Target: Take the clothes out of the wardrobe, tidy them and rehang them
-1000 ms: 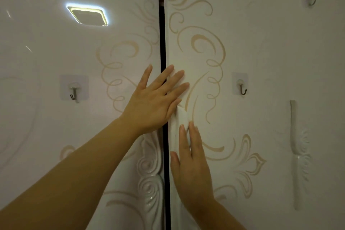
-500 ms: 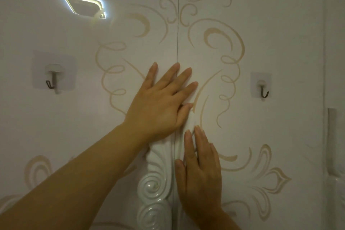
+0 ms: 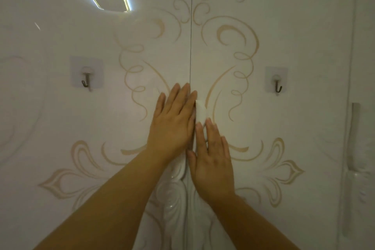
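Two hands lie flat on the wardrobe [image 3: 304, 10], both open with straight fingers and holding nothing. On my feed the left hand [image 3: 172, 122] rests on the left door [image 3: 60, 128]. Its fingers are close together and point up, with their tips reaching the seam [image 3: 191, 46] where the doors meet. The right hand [image 3: 211, 160] lies lower on the right door [image 3: 253, 119], palm against the panel just beside the seam. Its longest fingertips touch the lower part of a white handle [image 3: 200, 112] that stands out from that door's edge. The handle sits between the two hands — the little-finger side of the left hand is right against it. Both forearms are bare and come up from the bottom of the view.

Below the left wrist a raised, glossy scroll carving [image 3: 174, 189] runs down the left door's edge beside the seam. The doors are shut and the seam is only a thin dark line, so the clothes are hidden from me behind them. Gold swirls [image 3: 237, 32] spread over both panels, mirrored about the seam.

Farther out, a clear stick-on left hook [image 3: 86, 81] sits on the left door and a matching right hook [image 3: 277, 86] on the right door — both roughly level with the left fingertips. High on the left door a square light reflection [image 3: 109, 0] glows. At the far right a long pale handle [image 3: 354, 138] runs upright on another panel, too blurred for detail.
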`<state>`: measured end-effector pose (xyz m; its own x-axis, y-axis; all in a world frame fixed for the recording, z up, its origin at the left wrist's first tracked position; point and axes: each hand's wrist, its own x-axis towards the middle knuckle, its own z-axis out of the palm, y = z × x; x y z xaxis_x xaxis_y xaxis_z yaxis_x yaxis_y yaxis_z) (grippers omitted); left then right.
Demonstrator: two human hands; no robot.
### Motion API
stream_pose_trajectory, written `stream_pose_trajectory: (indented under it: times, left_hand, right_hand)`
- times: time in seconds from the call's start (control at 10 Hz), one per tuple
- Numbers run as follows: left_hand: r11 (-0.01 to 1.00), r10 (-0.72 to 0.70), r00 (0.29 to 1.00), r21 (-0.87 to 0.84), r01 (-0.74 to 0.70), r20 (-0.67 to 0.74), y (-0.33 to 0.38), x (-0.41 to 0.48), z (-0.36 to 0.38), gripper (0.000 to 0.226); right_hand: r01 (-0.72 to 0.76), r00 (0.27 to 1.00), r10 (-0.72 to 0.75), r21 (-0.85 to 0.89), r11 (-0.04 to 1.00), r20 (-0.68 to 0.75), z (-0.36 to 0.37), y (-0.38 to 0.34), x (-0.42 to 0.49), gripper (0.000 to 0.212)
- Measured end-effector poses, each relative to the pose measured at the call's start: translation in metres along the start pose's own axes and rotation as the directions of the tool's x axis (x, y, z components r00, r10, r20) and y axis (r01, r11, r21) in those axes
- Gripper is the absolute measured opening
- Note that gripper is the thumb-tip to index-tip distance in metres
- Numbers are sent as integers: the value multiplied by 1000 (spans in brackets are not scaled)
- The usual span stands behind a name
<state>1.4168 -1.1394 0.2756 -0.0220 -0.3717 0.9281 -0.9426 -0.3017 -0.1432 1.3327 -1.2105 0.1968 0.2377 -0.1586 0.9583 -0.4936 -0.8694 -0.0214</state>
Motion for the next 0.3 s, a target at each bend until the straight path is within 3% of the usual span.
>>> stream_pose_trajectory:
  times: [0.1, 0.2, 0.3]
  left_hand:
    - [994, -106, 983, 3, 106, 148, 8, -28, -1, 55]
    - [985, -171, 932, 71, 157, 319, 18, -50, -17, 61]
    - [963, -251, 782, 231, 141, 570, 33, -95, -36, 67]
  right_hand:
    - [-11, 952, -3, 45, 999, 306, -21, 0, 1, 63]
    - [-9, 839, -24, 58, 998, 543, -43, 3, 3, 75]
    - [14, 654, -42, 43, 999, 756, -72, 9, -24, 72]
